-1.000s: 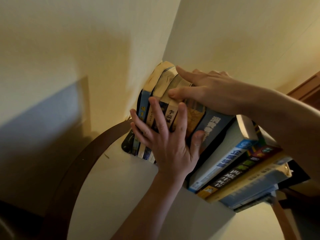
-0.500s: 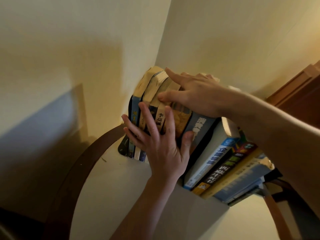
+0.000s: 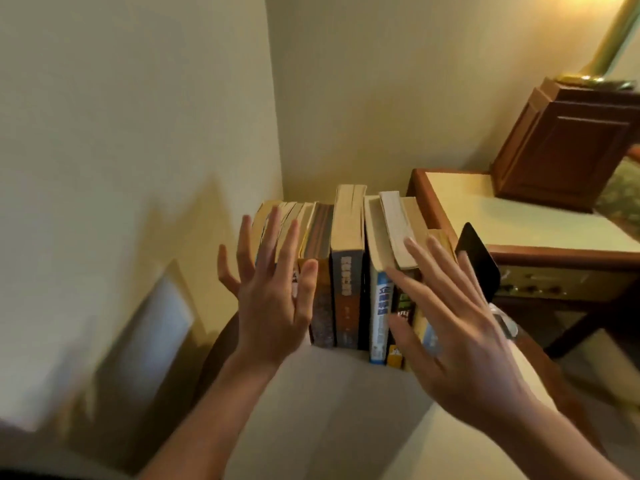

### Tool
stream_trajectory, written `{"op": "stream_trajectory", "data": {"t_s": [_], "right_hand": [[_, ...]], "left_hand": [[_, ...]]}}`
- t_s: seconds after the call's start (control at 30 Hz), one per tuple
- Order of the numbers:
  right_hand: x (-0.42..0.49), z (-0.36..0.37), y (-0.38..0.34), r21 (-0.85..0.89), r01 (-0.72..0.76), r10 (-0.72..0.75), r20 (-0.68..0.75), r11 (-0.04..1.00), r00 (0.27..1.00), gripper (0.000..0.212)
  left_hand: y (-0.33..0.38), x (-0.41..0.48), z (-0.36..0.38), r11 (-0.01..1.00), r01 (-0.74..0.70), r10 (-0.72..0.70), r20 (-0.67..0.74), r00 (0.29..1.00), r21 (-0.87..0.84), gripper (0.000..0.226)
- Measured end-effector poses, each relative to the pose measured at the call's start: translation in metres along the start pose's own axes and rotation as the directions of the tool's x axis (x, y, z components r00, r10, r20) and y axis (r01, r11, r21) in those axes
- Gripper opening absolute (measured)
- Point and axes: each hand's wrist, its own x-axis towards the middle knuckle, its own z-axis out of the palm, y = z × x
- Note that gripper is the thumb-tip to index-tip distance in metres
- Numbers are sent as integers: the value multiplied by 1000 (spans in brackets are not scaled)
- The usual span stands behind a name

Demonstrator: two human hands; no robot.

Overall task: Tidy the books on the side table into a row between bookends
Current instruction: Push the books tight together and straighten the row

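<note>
Books stand in 1 row beside black bookend. Left hand and right hand — fingers splayed straight, holding nothing — likely squaring the spines.

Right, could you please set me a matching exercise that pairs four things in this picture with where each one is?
Things:
1. left hand
2. black bookend
3. wooden box
4. dark blue book

Places:
A. on the neighbouring table
B. upright in the middle of the row of books
C. fingers spread, in front of the row's left end
D. at the row's right end

Pairs: 1-C; 2-D; 3-A; 4-B.
</note>
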Motion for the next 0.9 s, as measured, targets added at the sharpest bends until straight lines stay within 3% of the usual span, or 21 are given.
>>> {"op": "stream_trajectory", "data": {"t_s": [0.1,0.2,0.33,0.53,0.6,0.77,0.9], "right_hand": [[-42,16,9,13,-124,125,-121,992,985,58],[-59,42,12,54,-310,314,-232,949,921,68],[-47,83,1,127,-465,478,-362,876,801,78],[-3,133,-7,275,-489,555,-535,828,637,82],[8,143,-7,294,-488,556,-598,822,576,80],[23,165,-8,313,-504,551,-709,805,440,74],[28,179,-8,313,-524,543,-755,792,369,71]], "left_hand": [[6,40,-18,984,-181,179,128,975,-1,56],[20,85,-19,962,-203,258,371,892,-181,63],[45,131,7,944,-128,296,611,735,-303,63],[59,147,45,946,-265,294,842,453,-188,73],[53,143,52,944,-284,282,859,428,-168,74],[51,141,52,949,-256,285,846,450,-183,73],[53,139,50,954,-235,277,844,459,-185,72]]}}
